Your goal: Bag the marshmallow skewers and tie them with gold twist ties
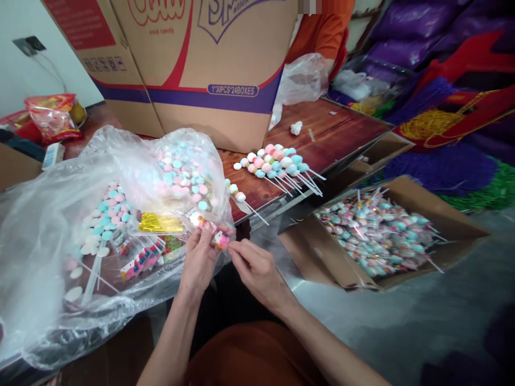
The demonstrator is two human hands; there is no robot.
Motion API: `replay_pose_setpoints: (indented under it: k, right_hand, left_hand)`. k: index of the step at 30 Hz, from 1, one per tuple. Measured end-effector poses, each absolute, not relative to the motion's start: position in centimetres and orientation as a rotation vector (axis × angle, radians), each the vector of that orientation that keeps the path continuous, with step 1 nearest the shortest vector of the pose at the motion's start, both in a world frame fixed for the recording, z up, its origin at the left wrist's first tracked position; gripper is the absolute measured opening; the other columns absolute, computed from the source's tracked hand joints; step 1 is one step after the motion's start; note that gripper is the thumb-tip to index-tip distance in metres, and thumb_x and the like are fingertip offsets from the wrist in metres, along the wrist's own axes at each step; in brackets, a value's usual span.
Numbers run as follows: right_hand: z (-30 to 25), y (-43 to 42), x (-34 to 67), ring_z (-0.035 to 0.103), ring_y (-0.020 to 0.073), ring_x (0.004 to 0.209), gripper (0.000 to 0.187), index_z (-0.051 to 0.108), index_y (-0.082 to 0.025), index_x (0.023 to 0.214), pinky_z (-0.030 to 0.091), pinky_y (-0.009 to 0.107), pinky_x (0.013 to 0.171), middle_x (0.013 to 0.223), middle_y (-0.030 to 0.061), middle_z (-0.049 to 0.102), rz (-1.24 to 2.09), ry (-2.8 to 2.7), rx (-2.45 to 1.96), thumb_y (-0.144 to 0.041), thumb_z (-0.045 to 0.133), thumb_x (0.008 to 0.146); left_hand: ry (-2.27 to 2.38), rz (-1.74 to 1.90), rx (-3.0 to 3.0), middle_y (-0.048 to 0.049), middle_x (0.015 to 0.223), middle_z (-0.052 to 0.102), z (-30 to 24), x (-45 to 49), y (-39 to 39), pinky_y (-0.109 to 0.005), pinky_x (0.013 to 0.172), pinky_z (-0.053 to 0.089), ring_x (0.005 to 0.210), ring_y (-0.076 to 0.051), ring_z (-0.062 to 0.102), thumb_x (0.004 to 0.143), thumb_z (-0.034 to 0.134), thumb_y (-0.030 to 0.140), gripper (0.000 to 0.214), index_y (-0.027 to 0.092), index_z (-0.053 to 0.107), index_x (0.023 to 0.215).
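My left hand point(198, 258) is closed around a small clear candy wrapper point(220, 239) printed in pink and white, held just off the table edge. What fills the wrapper is too small to make out. Thumb and finger of my right hand point(254, 268) pinch together at its lower right end; whatever lies between them is hidden. Left of my hands, on the table, are a bundle of gold twist ties point(160, 222) and a stack of flat printed wrappers point(145, 258). Beyond my hands lies a single marshmallow stick point(240, 197), near a pile of marshmallow sticks point(277, 161).
A large clear plastic bag point(36, 214) spreads over the table's left, with loose pastel marshmallows point(112, 206). A tall cardboard carton point(181, 64) stands behind. At right, an open box point(350, 276) holds many wrapped sticks. Another person's orange sleeve point(328, 37) shows at the back.
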State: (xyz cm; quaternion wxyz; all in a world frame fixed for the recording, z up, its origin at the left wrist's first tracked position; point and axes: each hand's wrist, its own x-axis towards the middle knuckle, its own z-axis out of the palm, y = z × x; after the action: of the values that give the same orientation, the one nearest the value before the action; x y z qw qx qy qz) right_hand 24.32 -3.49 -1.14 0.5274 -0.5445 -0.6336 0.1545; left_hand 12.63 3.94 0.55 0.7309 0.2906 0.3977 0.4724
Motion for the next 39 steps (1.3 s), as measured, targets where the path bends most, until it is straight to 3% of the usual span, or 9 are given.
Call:
replay_pose_setpoints:
  k: [9,15,18,22,27,33,39]
  right_hand:
    - [-1.6,-3.2,22.9,0.065,0.0154,0.070,0.023,0.073,-0.017,0.100,0.054,0.027,0.070,0.080,0.0057,0.069,0.388,-1.369,-1.294,-0.013,0.051,0.099]
    - [-2.2,-3.4,22.0,0.073,0.0195,0.093,0.021,0.075,-0.021,0.108,0.057,0.029,0.085,0.101,0.0062,0.078,0.719,-1.156,-1.222,-0.019,0.058,0.097]
    - [-1.9,-4.6,21.9,0.070,0.0168,0.081,0.019,0.074,-0.019,0.104,0.054,0.025,0.076,0.090,0.0036,0.075,0.836,-1.151,-1.260,-0.022,0.056,0.097]
    - [-1.8,-4.9,21.5,0.050,0.0105,0.057,0.023,0.065,-0.018,0.081,0.043,0.021,0.056,0.067,-0.0025,0.059,0.939,-1.035,-1.318,-0.029,0.053,0.098]
    - [-1.9,-3.7,21.1,0.044,0.0102,0.057,0.023,0.059,-0.019,0.078,0.038,0.022,0.054,0.066,-0.0036,0.051,0.888,-0.962,-1.303,-0.030,0.051,0.097]
    - [-1.6,-3.1,21.5,0.040,0.0100,0.055,0.027,0.059,-0.019,0.078,0.036,0.023,0.052,0.061,-0.0051,0.045,0.974,-0.854,-1.270,-0.035,0.053,0.098]
    - [-1.3,-3.2,22.1,0.041,0.0103,0.054,0.026,0.065,-0.018,0.086,0.035,0.023,0.052,0.061,-0.0052,0.045,1.068,-0.851,-1.244,-0.040,0.056,0.096]
  left_hand:
    - [0.888,1.019,0.633,-0.0022,0.082,0.072,0.0,13.3,2.9,-0.025,0.067,0.054,0.077,-0.017,0.073,0.079,0.080,0.044,0.032,0.016,0.069,0.089]
    - [0.834,1.068,0.574,-0.0040,0.084,0.072,0.4,12.6,3.6,-0.029,0.076,0.056,0.084,-0.019,0.072,0.075,0.084,0.046,0.037,0.016,0.070,0.090]
    - [0.880,1.091,0.528,-0.0021,0.081,0.069,0.3,12.7,3.6,-0.028,0.075,0.056,0.078,-0.016,0.071,0.073,0.084,0.050,0.041,0.016,0.070,0.091]
    - [0.910,1.046,0.547,0.0011,0.073,0.063,0.1,13.5,2.6,-0.027,0.073,0.055,0.073,-0.014,0.067,0.076,0.081,0.051,0.041,0.016,0.069,0.094]
    - [0.898,1.040,0.626,0.0001,0.076,0.064,-0.1,13.7,1.7,-0.026,0.073,0.054,0.077,-0.016,0.067,0.079,0.078,0.051,0.039,0.018,0.067,0.095]
    - [0.943,0.952,0.867,-0.0076,0.101,0.074,-0.8,12.7,1.1,-0.029,0.083,0.054,0.091,-0.018,0.069,0.087,0.071,0.044,0.031,0.019,0.069,0.105]
    - [1.104,1.089,1.029,-0.0038,0.087,0.073,-1.9,12.2,1.3,-0.031,0.081,0.055,0.082,-0.019,0.069,0.086,0.072,0.036,0.020,0.019,0.069,0.095]
